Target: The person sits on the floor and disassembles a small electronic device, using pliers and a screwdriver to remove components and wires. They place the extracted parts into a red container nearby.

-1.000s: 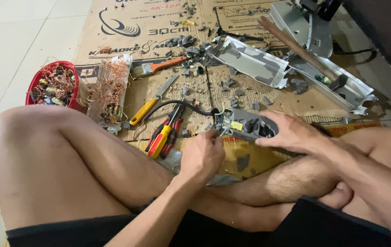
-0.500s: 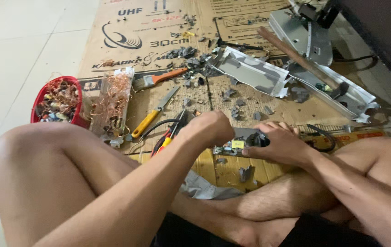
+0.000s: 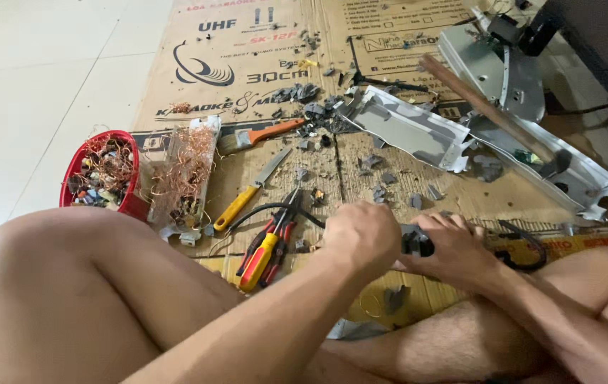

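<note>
Basically both hands, L point(image 3: 362, 235) & R point(image 3: 453, 249), grip small grey part point(image 3: 416, 242) (brown printed cardboard point(image 3: 247, 64) under).

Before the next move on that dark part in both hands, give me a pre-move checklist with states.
1. Left hand closed around the part: ok.
2. Right hand holding the dark part: ok.
3. What the left hand grips: cannot tell, hidden by the fist.
4. Red-and-yellow pliers lying close by on the cardboard: ok.
5. Yellow-handled screwdriver beside them: ok.
6. Cardboard free of loose grey scraps: not ok.
</note>
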